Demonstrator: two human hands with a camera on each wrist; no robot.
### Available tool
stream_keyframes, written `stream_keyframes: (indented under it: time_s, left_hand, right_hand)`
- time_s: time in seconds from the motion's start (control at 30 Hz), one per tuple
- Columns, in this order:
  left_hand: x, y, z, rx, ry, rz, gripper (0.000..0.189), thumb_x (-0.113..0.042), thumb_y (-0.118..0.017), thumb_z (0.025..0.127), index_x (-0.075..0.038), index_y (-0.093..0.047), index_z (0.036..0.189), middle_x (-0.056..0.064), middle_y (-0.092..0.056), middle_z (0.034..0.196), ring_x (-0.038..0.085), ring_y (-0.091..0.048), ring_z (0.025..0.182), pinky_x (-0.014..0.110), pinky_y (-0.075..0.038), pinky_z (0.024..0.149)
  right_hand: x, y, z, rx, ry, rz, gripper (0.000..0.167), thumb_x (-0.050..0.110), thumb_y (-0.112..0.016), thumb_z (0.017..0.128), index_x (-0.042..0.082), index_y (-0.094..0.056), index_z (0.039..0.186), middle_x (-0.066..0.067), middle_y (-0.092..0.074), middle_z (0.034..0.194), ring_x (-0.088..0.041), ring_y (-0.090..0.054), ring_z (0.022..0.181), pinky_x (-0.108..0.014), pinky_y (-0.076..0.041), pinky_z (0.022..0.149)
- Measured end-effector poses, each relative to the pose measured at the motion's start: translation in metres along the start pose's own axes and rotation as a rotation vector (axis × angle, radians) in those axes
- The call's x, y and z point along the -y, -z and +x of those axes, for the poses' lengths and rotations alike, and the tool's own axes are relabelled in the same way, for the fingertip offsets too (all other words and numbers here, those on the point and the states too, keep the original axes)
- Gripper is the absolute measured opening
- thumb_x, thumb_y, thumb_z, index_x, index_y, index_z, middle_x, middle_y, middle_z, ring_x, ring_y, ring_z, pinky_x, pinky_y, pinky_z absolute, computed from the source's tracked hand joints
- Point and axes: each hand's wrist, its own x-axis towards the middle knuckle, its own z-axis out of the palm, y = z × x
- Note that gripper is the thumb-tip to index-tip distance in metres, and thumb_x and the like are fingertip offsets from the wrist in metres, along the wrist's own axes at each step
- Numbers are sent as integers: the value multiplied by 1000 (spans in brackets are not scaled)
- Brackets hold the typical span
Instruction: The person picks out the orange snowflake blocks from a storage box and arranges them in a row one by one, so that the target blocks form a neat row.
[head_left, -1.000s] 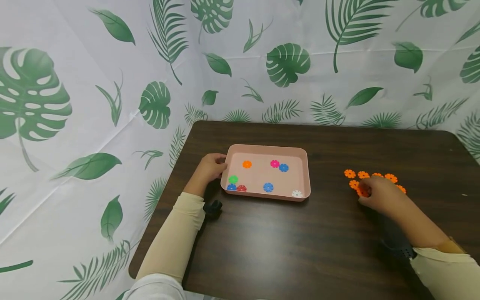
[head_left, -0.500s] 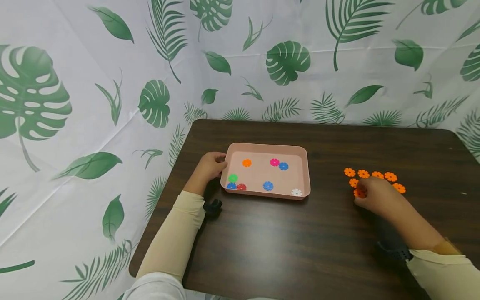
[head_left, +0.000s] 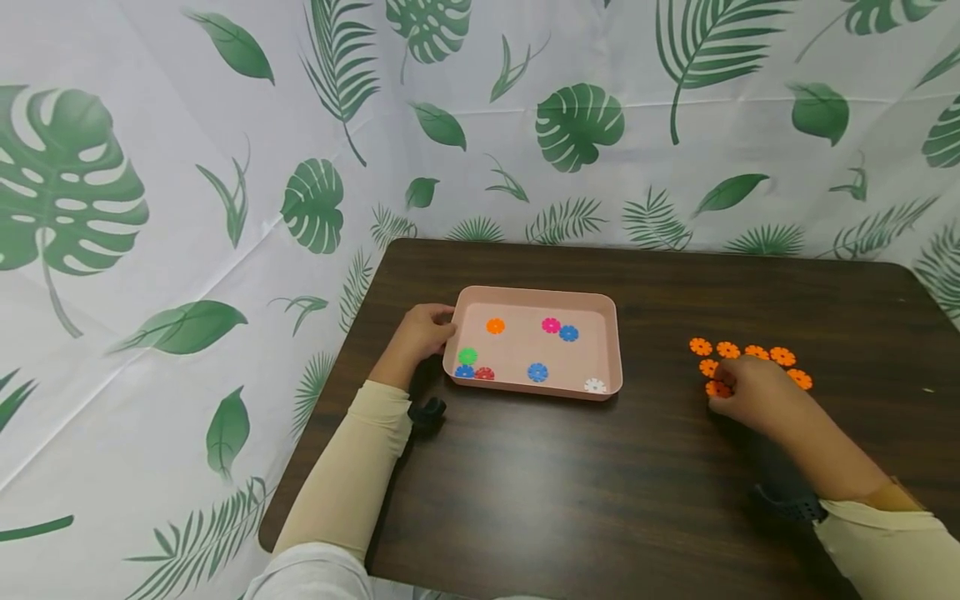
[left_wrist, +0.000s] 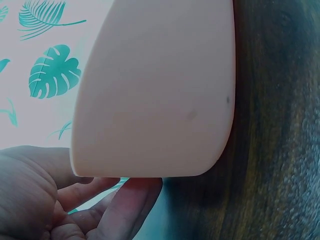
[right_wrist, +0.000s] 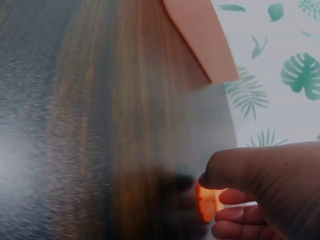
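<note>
My left hand [head_left: 426, 332] grips the left short end of a shallow pink tray [head_left: 532, 392]; in the left wrist view the thumb sits at the rim and the fingers lie against the end wall [left_wrist: 150, 125]. At the right, my right hand [head_left: 761, 392] is down among several orange flower-shaped discs [head_left: 782, 357]. Its thumb and fingers pinch one orange flower-shaped disc [head_left: 717, 389] close to the tabletop, seen between thumb and fingertips in the right wrist view [right_wrist: 207, 205]. My hand covers part of the group.
Inside the tray lie loose flower discs: an orange one [head_left: 495, 326], a pink one [head_left: 551, 325], a green one [head_left: 467, 356], a red one [head_left: 484, 373], a white one [head_left: 595, 386] and several blue ones [head_left: 537, 372]. The dark wooden table [head_left: 570, 483] meets a leaf-print cloth [head_left: 480, 125] behind.
My right hand has shifted slightly left, and the disc at its fingertips has come a little left and lies flatter among the others. The left hand and tray stay put.
</note>
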Motion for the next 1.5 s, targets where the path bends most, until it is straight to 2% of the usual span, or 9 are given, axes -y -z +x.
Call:
stream_keyframes:
  time_s: [0.2, 0.3, 0.4, 0.57, 0.73, 0.87, 1.03, 1.23, 1.5]
  left_hand:
    - [-2, 1, -2, -6, 9, 11, 45, -16, -67, 100, -12, -62, 144, 16, -65, 119, 27, -70, 93, 39, -64, 80]
    - [-3, 1, -1, -12, 2, 17, 44, -17, -67, 100, -13, -63, 143, 16, -65, 118, 27, -70, 93, 39, -64, 80]
    - [-2, 0, 0, -12, 3, 23, 44, -17, -68, 100, -13, -63, 143, 15, -65, 119, 27, -70, 93, 39, -64, 80]
    - [-2, 2, 0, -12, 19, 34, 44, -18, -68, 100, -14, -62, 144, 15, -65, 119, 27, -70, 93, 38, -64, 80]
    - [-4, 3, 1, -16, 26, 65, 45, -20, -68, 100, -15, -62, 144, 14, -65, 118, 26, -70, 92, 37, -63, 80]
    - [-4, 3, 1, -18, 33, 88, 45, -21, -69, 99, -15, -62, 143, 14, -65, 117, 25, -69, 90, 36, -63, 79]
    - [-5, 0, 0, -17, 47, 81, 45, -21, -69, 99, -16, -62, 144, 13, -65, 117, 25, -70, 89, 36, -63, 79]
    - [-4, -3, -2, -19, 33, 84, 45, -22, -69, 99, -15, -62, 143, 13, -66, 116, 24, -71, 86, 36, -63, 76]
    - [-5, -4, -4, -23, 30, 73, 44, -21, -69, 100, -14, -63, 142, 14, -65, 116, 24, -70, 89, 35, -64, 74]
  right_hand:
    - [5, 19, 5, -32, -13, -12, 44, 22, -80, 87, -12, -67, 113, -20, -65, 95, -31, -62, 82, -52, -55, 69]
    - [11, 34, 9, -66, -15, -1, 46, 23, -79, 89, -11, -67, 117, -21, -65, 99, -33, -62, 86, -54, -54, 72]
    - [20, 49, 16, -98, -13, 25, 48, 25, -78, 91, -10, -65, 121, -26, -65, 109, -40, -62, 96, -59, -53, 79]
    - [44, 67, 36, -141, 11, 49, 51, 26, -77, 93, -9, -63, 127, -28, -62, 118, -45, -59, 107, -64, -51, 87]
    - [76, 73, 65, -164, 74, 48, 49, 27, -78, 92, -7, -65, 126, -26, -64, 118, -42, -59, 107, -62, -51, 91]
    - [105, 65, 92, -178, 155, 49, 46, 25, -79, 91, -4, -68, 125, -21, -67, 116, -37, -61, 104, -57, -53, 90]
    - [138, 42, 123, -152, 219, 139, 42, 22, -78, 92, -2, -70, 125, -18, -67, 114, -33, -61, 101, -53, -56, 90]
    - [175, 9, 154, -83, 260, 234, 45, 22, -81, 90, -3, -70, 126, -18, -68, 117, -34, -61, 106, -49, -56, 95]
    - [207, -33, 191, 33, 268, 250, 46, 24, -80, 89, 1, -70, 127, -15, -69, 118, -30, -63, 109, -45, -54, 98]
